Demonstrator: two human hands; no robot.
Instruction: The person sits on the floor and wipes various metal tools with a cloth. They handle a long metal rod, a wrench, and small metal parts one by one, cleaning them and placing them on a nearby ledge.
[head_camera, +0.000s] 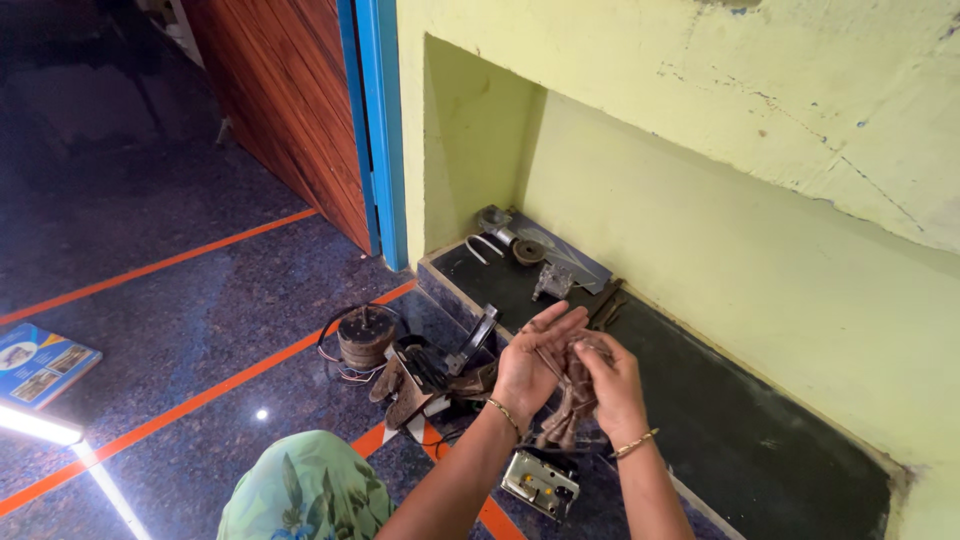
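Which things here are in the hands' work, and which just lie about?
In hand:
- left hand, palm open
- right hand, gripping the brown bundle
- brown bundle of thin strips

Lying about:
- round motor with wires
- small metal box
- metal parts on the dark ledge
- blue booklet

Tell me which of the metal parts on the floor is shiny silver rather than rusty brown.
The boxy silver part lying below the hands, nearest the camera. The round motor and the pieces beside it are brown and dull.
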